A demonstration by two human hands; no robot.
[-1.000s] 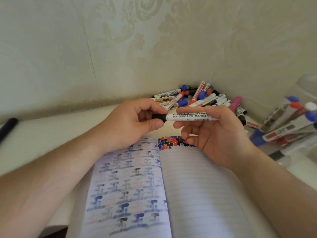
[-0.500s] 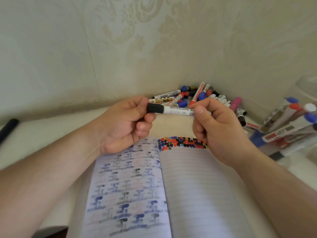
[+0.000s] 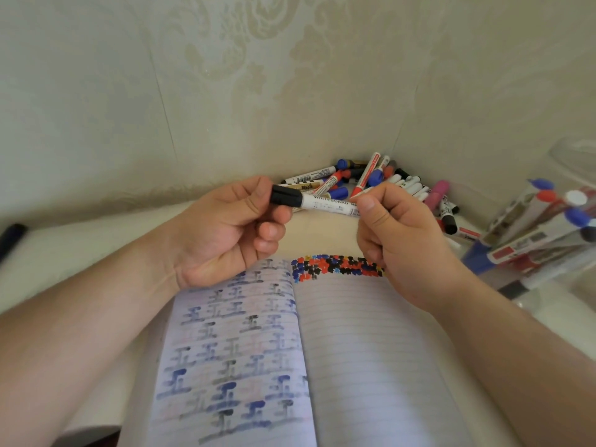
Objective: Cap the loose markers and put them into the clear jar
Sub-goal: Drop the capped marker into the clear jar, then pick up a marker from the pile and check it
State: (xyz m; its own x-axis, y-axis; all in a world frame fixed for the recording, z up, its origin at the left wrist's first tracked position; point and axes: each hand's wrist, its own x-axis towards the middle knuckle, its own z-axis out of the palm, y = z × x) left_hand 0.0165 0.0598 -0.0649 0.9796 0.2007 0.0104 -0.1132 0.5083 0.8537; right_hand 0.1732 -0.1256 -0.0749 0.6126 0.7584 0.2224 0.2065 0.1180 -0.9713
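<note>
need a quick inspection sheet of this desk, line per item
surface: pale desk, corner spot
job's things: black-capped marker held over the notebook; marker pile in the corner; jar at right, markers inside
clutter: open notebook with ink marks; dark object at left edge
hands: left hand grips the cap end, right hand grips the barrel
cables: nothing seen
surroundings: patterned wallpaper

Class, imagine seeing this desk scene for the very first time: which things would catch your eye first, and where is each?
Centre frame, the left hand and right hand hold a whiteboard marker by its black cap and barrel. Below them lies an open notebook with a red, blue and black dotted band. A pile of markers fills the corner behind; the clear jar stands far right.
</note>
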